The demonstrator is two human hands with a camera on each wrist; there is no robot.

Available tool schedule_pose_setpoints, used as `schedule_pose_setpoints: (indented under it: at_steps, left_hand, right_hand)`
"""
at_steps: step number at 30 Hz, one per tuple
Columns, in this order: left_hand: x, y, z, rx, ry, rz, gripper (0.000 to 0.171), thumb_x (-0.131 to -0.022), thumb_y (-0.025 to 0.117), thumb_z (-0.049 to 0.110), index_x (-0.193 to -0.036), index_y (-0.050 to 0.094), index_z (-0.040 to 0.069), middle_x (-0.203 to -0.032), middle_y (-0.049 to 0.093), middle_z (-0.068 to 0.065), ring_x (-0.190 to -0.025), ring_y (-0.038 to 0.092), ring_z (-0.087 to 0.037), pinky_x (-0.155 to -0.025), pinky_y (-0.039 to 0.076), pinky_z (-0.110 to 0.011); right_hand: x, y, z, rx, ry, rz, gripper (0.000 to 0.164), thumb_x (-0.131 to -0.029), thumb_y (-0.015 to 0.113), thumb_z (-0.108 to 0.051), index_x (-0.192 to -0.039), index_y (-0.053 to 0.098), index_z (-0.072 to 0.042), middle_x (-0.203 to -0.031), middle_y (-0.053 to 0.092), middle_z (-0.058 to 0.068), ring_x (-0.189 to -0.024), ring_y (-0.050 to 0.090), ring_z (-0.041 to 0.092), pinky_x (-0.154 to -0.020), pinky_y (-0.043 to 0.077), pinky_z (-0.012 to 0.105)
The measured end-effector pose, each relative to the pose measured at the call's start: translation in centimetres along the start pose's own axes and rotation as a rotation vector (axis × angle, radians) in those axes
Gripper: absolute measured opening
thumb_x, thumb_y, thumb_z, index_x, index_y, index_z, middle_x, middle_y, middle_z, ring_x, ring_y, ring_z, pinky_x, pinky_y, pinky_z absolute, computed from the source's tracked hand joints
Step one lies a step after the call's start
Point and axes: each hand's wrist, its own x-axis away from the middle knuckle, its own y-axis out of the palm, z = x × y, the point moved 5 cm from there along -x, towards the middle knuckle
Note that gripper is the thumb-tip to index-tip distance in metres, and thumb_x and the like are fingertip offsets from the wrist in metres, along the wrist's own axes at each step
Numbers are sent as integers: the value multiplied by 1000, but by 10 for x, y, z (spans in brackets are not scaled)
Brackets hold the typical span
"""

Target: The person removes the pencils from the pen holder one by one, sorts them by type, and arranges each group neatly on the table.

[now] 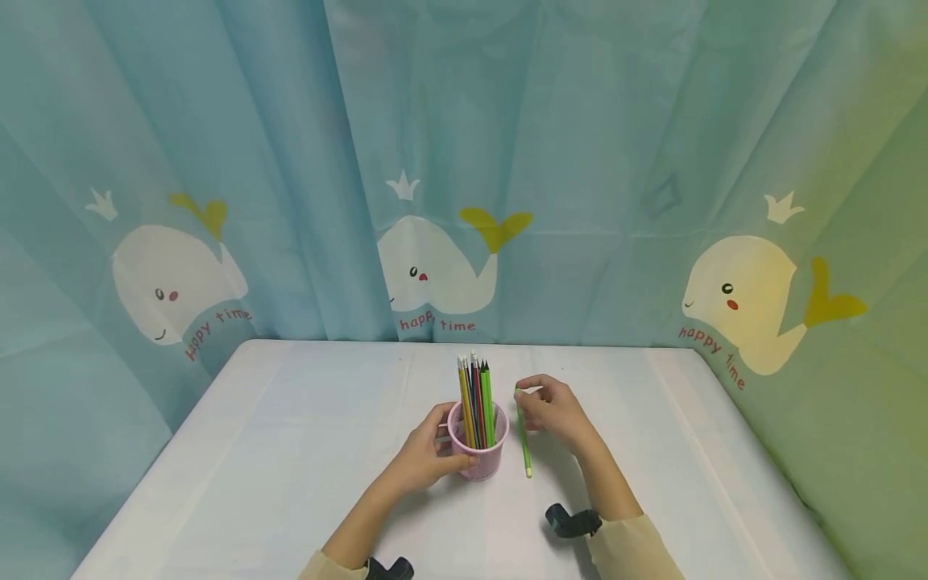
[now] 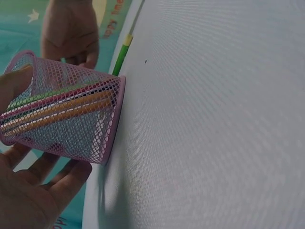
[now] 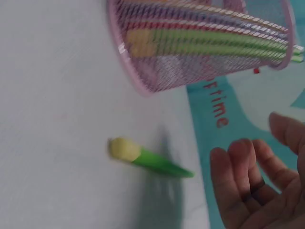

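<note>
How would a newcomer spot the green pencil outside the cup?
On the white table stands a pink mesh cup. Right of it in the head view is the green pencil, yellow end nearest. Other green pencils stand inside the cup; this one's outside.

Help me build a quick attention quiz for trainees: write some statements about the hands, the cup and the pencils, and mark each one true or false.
1. The left hand is holding a pink mesh cup. True.
2. The cup lies on its side. False: it is upright, its open rim facing up.
3. The right hand and a loose green pencil are on the same side of the cup. True.
4. The loose pencil's yellow end is the one nearer the right hand. False: its other end is nearer.
5. The cup is empty. False: it holds a bunch of pencils.
</note>
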Motion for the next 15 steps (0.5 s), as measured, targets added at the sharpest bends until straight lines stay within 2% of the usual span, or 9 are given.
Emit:
schedule_pose_setpoints:
  at_steps: [3, 7, 10, 15]
  left_hand:
    - [0, 0, 1, -1, -2, 1, 80, -81, 83, 17, -147, 37, 9, -144, 50, -18, -129, 53, -40, -106, 48, -50]
    - [0, -1, 2, -8, 8, 0, 80, -81, 83, 17, -146, 37, 8, -143, 50, -20, -128, 53, -41, -105, 49, -50]
    - [0, 0, 2, -10, 19, 1, 79, -82, 82, 17, -146, 38, 6, -143, 50, -20, -128, 54, -42, -105, 49, -51]
    - [0, 0, 2, 1, 23, -1, 78, -82, 82, 16, -146, 38, 6, -142, 50, -21, -128, 53, -42, -105, 49, -50]
  right_hand:
    - [4, 4, -12, -5, -61, -62, 41, -99, 63, -27, -128, 59, 2, -100, 64, 23, -83, 66, 25, -75, 63, 38]
    - [8, 11, -27, 7, -130, -149, 45, -102, 58, -31, -133, 56, 1, -112, 64, 24, -96, 66, 27, -81, 62, 39]
    - [10, 14, -37, 20, -176, -201, 46, -102, 58, -31, -135, 55, 1, -114, 64, 22, -99, 66, 26, -84, 61, 42]
    - [13, 17, -47, 30, -219, -226, 42, -100, 61, -29, -133, 58, -3, -115, 64, 23, -99, 65, 28, -85, 61, 42]
